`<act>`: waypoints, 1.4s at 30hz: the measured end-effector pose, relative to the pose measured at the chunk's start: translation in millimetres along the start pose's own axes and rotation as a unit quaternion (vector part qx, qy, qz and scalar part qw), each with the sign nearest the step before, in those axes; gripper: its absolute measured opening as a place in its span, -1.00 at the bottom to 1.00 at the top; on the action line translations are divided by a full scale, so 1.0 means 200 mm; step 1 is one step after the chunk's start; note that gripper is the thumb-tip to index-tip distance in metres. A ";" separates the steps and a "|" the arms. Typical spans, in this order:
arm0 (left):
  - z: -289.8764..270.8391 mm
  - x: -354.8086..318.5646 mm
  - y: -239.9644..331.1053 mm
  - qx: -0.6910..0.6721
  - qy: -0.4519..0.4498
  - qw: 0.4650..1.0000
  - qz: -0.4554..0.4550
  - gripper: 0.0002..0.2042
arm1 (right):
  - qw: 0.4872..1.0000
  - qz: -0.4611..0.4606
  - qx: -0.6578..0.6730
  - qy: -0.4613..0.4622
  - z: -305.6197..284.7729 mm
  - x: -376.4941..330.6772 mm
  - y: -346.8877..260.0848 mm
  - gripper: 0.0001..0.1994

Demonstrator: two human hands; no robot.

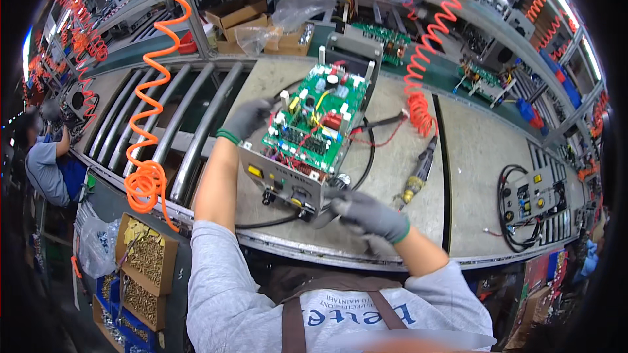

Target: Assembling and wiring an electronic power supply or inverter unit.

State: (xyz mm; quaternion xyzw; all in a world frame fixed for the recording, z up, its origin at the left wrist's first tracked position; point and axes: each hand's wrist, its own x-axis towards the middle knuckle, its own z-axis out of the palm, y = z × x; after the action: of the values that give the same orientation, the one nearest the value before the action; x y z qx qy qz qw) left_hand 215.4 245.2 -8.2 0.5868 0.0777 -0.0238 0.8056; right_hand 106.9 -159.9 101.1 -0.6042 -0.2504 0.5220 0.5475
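Observation:
In front of me on the metal bench stands an open electronic unit with a grey front panel and a green circuit board crowded with parts. My left hand, in a grey glove with a green cuff, is at the unit's left side, its fingers closed at the board's edge. My right hand, gloved the same way, is by the panel's lower right corner. Its fingers are blurred, so whether they hold anything is unclear. A black cable curves round the unit's right side.
A yellow-and-black power screwdriver lies right, below an orange coiled hose. Another coiled hose hangs left over metal rollers. A similar unit sits far right. Screw boxes stand lower left; another person works beyond.

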 end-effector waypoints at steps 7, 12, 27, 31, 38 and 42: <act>0.71 -0.80 -0.04 0.053 0.451 0.816 0.358 -0.38 | 0.914 -0.161 0.121 0.353 -0.41 -0.19 0.19 -0.49; 1.05 -1.14 -0.57 0.347 0.344 0.849 0.203 0.06 | 0.747 -0.281 0.443 0.410 -0.53 -0.31 0.56 -0.59; 0.73 -0.98 -0.31 0.489 0.333 0.791 0.158 -0.16 | 0.709 -0.234 0.483 0.458 -0.59 0.22 0.70 -0.83; 0.73 -1.30 -0.42 0.546 0.368 0.710 0.250 -0.41 | 0.799 -0.279 0.274 0.457 -0.57 0.19 0.85 -0.74; 0.50 -1.66 -1.32 0.227 0.616 0.742 0.137 -0.54 | 0.796 -0.232 0.026 0.559 -0.33 -0.12 0.68 -0.53; 0.46 -1.62 -1.22 -0.008 0.477 0.879 -0.004 -0.62 | 0.844 -0.196 -0.028 0.498 -0.27 -0.13 0.69 -0.54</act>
State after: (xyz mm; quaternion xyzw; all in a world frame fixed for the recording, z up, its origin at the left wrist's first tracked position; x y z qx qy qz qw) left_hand -126.4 64.1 -161.0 0.5206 0.4555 0.2566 0.6750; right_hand 110.2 -240.9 -24.3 -0.7364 -0.0720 0.0255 0.6722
